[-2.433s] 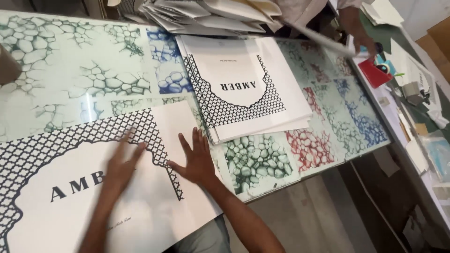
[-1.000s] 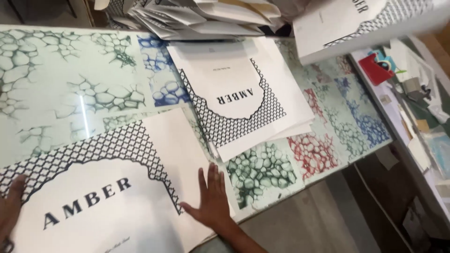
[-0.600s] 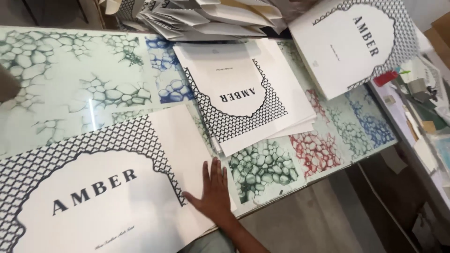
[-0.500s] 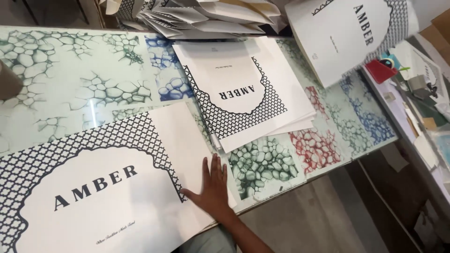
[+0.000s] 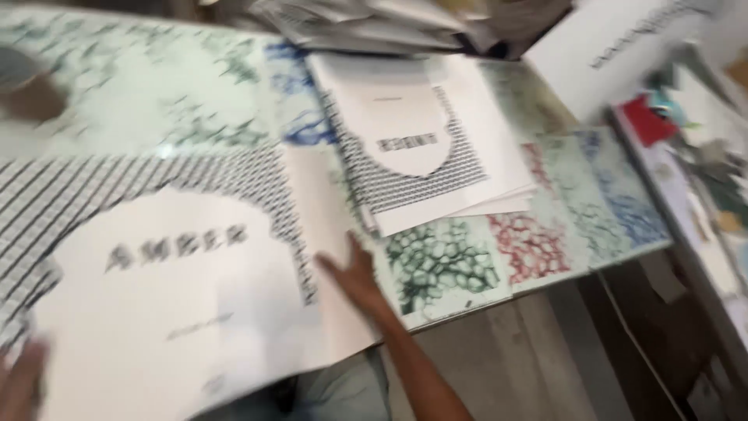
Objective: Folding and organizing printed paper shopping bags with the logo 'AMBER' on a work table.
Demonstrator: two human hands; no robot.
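A large white printed sheet (image 5: 179, 288) with a black lattice border lies on the patterned table (image 5: 545, 249), and its near edge hangs over the table's front. My right hand (image 5: 354, 273) lies flat with fingers spread on the sheet's right margin. My left hand (image 5: 19, 382) shows blurred at the sheet's lower left corner; its grip cannot be made out. A stack of smaller sheets (image 5: 421, 140) with the same lattice print sits just beyond my right hand.
Another person's hand (image 5: 31, 90) is at the far left of the table. A white sheet (image 5: 615, 47) is held up at the far right. A heap of papers (image 5: 374, 19) lies at the back, and cluttered shelves (image 5: 701, 156) stand on the right.
The view has swung and blurred. The large sheet has slid toward me, my left hand is back at its lower left corner, and the lifted sheet at the far right has moved further off.
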